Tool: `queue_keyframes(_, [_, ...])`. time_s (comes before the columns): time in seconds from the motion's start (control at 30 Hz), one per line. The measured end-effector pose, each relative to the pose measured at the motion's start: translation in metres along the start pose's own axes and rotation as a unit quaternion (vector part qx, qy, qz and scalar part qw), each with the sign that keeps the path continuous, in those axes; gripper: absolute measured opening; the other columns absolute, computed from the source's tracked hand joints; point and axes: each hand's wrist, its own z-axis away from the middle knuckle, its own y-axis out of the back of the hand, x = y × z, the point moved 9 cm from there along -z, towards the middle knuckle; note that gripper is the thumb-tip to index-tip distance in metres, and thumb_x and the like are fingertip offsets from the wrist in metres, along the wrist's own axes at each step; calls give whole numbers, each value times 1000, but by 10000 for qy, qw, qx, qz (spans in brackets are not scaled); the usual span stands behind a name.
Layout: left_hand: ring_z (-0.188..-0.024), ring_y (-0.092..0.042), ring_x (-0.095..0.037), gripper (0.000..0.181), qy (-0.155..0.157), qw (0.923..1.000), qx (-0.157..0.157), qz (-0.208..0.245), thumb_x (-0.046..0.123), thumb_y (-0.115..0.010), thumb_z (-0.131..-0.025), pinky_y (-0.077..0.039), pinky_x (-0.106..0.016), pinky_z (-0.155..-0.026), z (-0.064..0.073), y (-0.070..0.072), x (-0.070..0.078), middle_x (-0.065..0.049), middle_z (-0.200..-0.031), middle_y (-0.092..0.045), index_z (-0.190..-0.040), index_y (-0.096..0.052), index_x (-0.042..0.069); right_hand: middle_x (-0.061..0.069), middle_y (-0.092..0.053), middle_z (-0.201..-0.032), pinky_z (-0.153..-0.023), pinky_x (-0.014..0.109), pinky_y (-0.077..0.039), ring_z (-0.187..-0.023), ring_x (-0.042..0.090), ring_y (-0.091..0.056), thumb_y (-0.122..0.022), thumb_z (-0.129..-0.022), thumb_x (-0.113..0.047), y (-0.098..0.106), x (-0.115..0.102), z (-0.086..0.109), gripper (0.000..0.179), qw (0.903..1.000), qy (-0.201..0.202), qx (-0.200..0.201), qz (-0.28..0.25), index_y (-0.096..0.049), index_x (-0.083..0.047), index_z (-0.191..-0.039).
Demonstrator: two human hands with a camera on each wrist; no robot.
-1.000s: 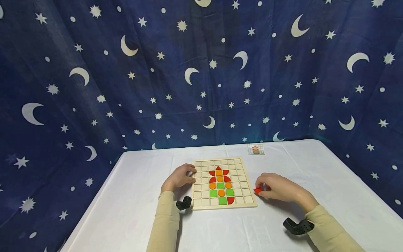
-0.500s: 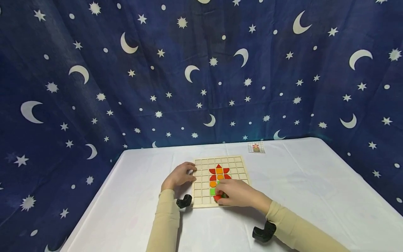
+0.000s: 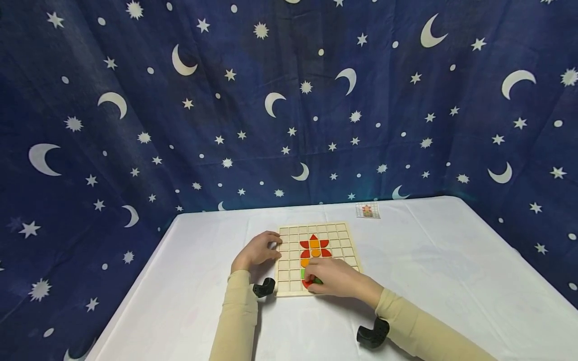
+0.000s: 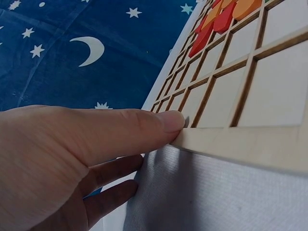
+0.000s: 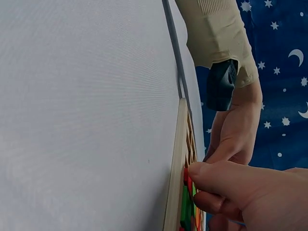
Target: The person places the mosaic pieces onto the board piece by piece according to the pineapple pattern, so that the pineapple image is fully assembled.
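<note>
A wooden grid board [image 3: 289,291] lies on the table, bearing a pattern of red, orange and green tiles. At its bottom row my right hand [image 3: 336,277] pinches a red tile [image 3: 306,284] between thumb and fingers, left of a green tile [image 5: 186,207] in the right wrist view. The hand covers the pattern's lower right part. My left hand [image 3: 258,252] rests at the board's left edge; in the left wrist view its thumb [image 4: 171,121] touches the wooden rim, while the other fingers lie lower and farther back.
Behind the board, toward the right, a small pattern card [image 3: 368,210] lies on the white tablecloth [image 3: 429,250]. A dark blue curtain [image 3: 244,100] with moons and stars hangs beyond the table. Each wrist wears a black camera mount [image 3: 373,333].
My right hand has carried the red tile left, from beside the board to its bottom row, then shifted slightly farther left. My left hand has stayed at the board's edge.
</note>
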Motion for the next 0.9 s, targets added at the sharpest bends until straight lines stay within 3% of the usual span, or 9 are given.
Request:
queue_keyframes(0.33, [-132, -46, -33, 39, -79, 10000, 36, -11, 13, -77, -83, -36, -46, -112, 2, 0, 2, -14, -136, -55, -120, -68, 2, -10, -58, -85, -61, 19, -50, -73, 2, -52, -74, -83, -21, 1, -3, -2, 7, 10000, 10, 67, 9, -70, -18, -87])
queue_keyframes(0.9, [-132, -46, -33, 39, -187, 9998, -41, -20, 13, -76, -83, -36, -46, -112, -1, -4, 7, -13, -137, -55, -120, -68, 3, -10, -55, -81, -55, 20, -46, -66, 3, -49, -74, -82, -23, 0, 0, 1, 11, 9991, -396, 132, 39, -65, -18, -82])
